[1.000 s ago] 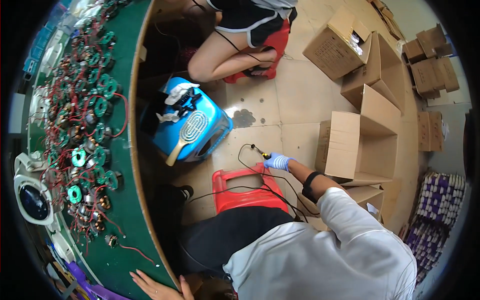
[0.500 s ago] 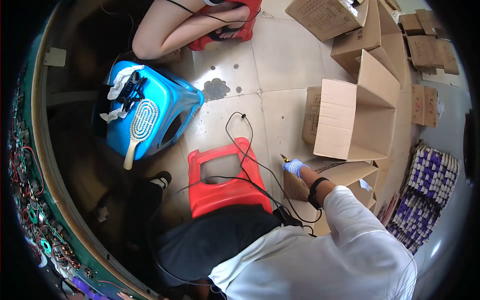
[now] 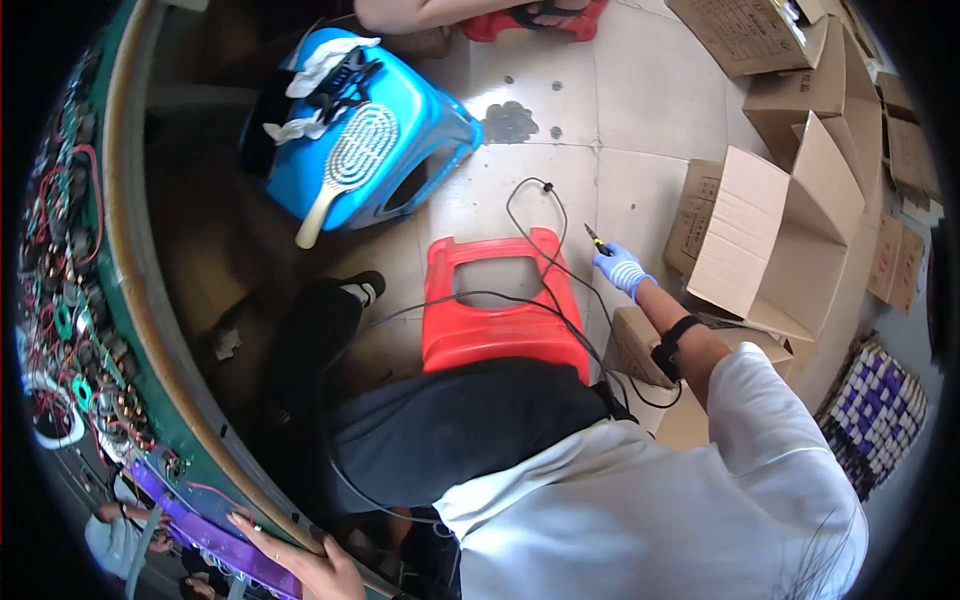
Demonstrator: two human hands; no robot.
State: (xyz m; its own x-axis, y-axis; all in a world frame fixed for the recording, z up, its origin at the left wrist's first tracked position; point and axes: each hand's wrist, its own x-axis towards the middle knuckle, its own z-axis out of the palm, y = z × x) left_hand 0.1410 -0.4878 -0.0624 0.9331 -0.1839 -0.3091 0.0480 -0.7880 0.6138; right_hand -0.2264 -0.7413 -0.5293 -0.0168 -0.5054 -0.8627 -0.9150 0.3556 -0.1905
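Observation:
My right hand (image 3: pixel 622 270), in a white and blue glove, is closed round small pliers (image 3: pixel 598 243) with yellow and black handles. Their pointed jaws aim up and to the left, above the floor. My bare left hand (image 3: pixel 318 570) is at the edge of the workbench (image 3: pixel 205 400), its fingers stretched out beside a purple strip (image 3: pixel 225 545). I cannot see anything held in it. A black cord (image 3: pixel 500 296) loops over the red plastic stool (image 3: pixel 500 338) and reaches toward my right arm.
A blue stool (image 3: pixel 400 140) bears a hairbrush (image 3: pixel 355 160), a black clip and crumpled tissue. Open cardboard boxes (image 3: pixel 740 215) stand at the right. Wired electronic parts (image 3: pixel 80 330) crowd the bench at the left. Another person's leg (image 3: pixel 430 12) shows at the top, and people appear at lower left.
The view has shifted, so the stools and boxes sit differently in it. My left hand has come further into view at the bench edge. The pliers remain in my right hand.

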